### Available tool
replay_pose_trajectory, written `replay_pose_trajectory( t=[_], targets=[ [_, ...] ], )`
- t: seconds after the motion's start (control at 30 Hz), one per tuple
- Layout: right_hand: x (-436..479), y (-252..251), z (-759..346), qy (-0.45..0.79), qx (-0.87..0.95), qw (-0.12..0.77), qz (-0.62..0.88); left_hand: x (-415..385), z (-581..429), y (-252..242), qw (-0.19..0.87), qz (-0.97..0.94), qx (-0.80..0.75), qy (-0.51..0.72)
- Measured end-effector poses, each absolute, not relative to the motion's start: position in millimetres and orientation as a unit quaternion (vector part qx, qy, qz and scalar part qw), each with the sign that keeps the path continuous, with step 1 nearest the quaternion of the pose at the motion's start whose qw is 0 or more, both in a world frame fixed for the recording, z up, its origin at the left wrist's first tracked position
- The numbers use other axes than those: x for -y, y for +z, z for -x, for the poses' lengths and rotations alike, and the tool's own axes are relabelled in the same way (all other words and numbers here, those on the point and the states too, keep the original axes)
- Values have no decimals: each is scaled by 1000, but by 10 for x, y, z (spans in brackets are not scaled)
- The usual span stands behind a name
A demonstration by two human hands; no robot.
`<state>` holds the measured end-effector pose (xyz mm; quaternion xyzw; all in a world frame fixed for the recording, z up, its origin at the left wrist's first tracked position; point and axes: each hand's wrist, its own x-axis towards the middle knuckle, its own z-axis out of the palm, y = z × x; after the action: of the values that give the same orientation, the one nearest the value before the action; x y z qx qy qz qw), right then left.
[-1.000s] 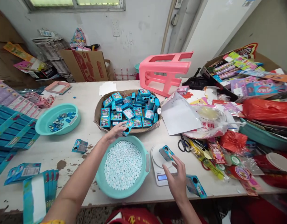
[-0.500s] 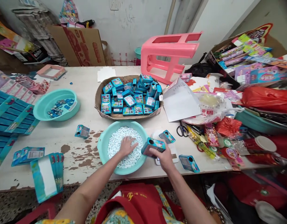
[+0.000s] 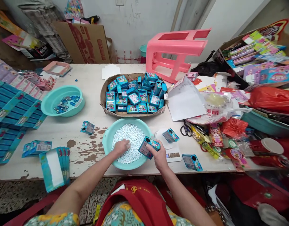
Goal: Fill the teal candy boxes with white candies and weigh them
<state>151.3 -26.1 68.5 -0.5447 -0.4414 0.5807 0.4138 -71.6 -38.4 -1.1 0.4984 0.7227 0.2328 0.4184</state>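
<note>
My left hand (image 3: pixel 121 147) is in the turquoise basin (image 3: pixel 106 139), its fingers curled down into the small white candies (image 3: pixel 129 133). Whatever its fingers hold is hidden from me. Over the basin's right rim, my right hand (image 3: pixel 159 155) grips a small blue candy box (image 3: pixel 149 147), tilted toward the candies. Just right of it, another blue box (image 3: pixel 170 135) rests on a white kitchen scale (image 3: pixel 174 156). A further blue box (image 3: pixel 192 162) lies near the table's front edge, and one more (image 3: pixel 87 127) lies left of the basin.
Behind the basin stands a cardboard tray (image 3: pixel 103 103) heaped with blue boxes. A second turquoise basin (image 3: pixel 46 108) holds blue and silvery round pieces. Flat blue cartons (image 3: pixel 53 169) overhang the front edge. A pink stool (image 3: pixel 177 44) lies at the back; scissors (image 3: pixel 186 128) and packets crowd the right.
My left hand's spread fingers have curled into the candies. My right hand has tilted the box and brought it over the basin's rim. The whole view has shifted slightly.
</note>
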Motion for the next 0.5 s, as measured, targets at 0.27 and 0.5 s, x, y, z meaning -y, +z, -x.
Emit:
replay_pose_trajectory(
  t=[0.27, 0.5],
  targets=[
    [196, 617, -1053, 409, 681, 326, 513, 239, 617, 576, 475, -249, -662, 524],
    [281, 546, -784, 390, 740, 298, 460, 158, 459, 884, 492, -33, -481, 725]
  ],
)
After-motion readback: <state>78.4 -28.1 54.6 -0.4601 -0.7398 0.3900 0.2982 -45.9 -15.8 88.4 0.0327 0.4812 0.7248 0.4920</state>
